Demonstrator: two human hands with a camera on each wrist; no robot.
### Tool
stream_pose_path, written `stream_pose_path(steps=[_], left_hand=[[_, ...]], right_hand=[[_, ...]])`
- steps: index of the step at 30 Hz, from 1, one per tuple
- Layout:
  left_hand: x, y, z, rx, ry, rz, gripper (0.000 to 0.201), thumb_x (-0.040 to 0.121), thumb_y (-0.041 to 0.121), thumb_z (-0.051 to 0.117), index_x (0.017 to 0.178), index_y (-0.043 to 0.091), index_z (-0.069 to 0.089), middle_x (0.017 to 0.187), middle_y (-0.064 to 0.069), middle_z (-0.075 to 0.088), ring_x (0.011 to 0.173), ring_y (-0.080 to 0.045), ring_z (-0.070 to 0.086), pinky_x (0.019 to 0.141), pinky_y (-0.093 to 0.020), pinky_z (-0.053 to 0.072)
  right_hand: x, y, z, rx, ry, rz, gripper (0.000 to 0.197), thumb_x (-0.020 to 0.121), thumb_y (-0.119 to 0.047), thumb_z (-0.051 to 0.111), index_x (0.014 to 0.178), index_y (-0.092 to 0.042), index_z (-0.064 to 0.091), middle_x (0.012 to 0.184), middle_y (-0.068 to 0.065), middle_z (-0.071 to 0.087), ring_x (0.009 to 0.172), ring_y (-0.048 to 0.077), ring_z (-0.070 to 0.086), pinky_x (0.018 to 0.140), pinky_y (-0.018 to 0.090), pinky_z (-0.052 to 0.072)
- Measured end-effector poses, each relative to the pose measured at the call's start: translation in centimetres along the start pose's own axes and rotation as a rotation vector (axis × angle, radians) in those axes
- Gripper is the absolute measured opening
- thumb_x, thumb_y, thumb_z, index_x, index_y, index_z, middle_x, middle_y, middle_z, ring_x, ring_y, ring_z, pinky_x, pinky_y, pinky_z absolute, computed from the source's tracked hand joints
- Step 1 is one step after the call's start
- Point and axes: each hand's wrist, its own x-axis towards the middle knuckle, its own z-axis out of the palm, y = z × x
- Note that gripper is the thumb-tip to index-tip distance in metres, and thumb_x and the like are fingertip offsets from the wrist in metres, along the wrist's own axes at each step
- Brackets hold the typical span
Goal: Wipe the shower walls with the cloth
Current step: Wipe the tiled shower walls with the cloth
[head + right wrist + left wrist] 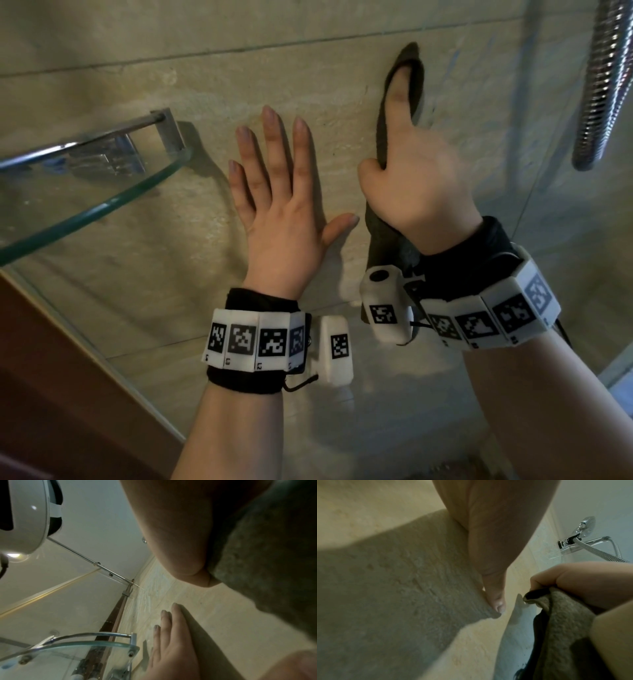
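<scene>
While both hands lie against the tiled shower wall (308,68), the right one holds the cloth (383,137) on it.

From the head view, the left hand (284,205) rests flat on the wall with fingers straight and spread, just right of the glass corner shelf (102,202); the right hand (418,178) is farther right of the shelf, thumb pinning the dark cloth, index finger stretched up along it, with the shower hose (603,85) beyond. From the left wrist view, the left thumb touches the wall (385,513), and the right hand (583,582) grips the cloth (561,628) below the tap fitting (573,543). From the right wrist view, the cloth (267,561) fills the right side, and the left hand (171,642) lies flat beside the shelf (82,647).
</scene>
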Motion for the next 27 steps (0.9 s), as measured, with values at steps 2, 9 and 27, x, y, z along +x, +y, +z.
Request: stream_pose_path(steps=[2, 9, 27], left_hand=[[0.0, 0.0, 0.0, -0.003, -0.007, -0.002, 0.113, 0.077, 0.072, 0.058, 0.151, 0.004, 0.005, 0.155, -0.031, 0.008, 0.138, -0.048, -0.004, 0.113, -0.046, -0.016], [-0.1, -0.1, 0.0, -0.008, -0.007, -0.002, 0.113, 0.077, 0.074, 0.056, 0.151, 0.005, 0.006, 0.155, -0.03, 0.009, 0.139, -0.047, -0.003, 0.113, -0.043, -0.019], [0.0, -0.1, 0.1, 0.009, 0.007, 0.004, 0.114, 0.075, 0.068, 0.063, 0.151, 0.004, 0.007, 0.155, -0.03, 0.01, 0.138, -0.047, -0.002, 0.113, -0.045, -0.017]], right_hand=[[-0.1, -0.5, -0.1, 0.001, -0.023, -0.04, 0.084, 0.09, -0.018, 0.047, 0.153, -0.022, -0.008, 0.08, 0.004, 0.051, 0.075, 0.03, 0.058, 0.072, 0.043, 0.051], [0.1, -0.8, -0.3, -0.011, -0.024, -0.051, 0.082, 0.088, -0.018, 0.047, 0.153, -0.033, -0.001, 0.081, 0.006, 0.052, 0.078, 0.033, 0.058, 0.072, 0.042, 0.05], [-0.3, -1.3, 0.5, -0.002, -0.027, -0.053, 0.084, 0.091, -0.02, 0.047, 0.153, -0.022, -0.01, 0.078, 0.004, 0.052, 0.073, 0.028, 0.059, 0.07, 0.041, 0.052]])
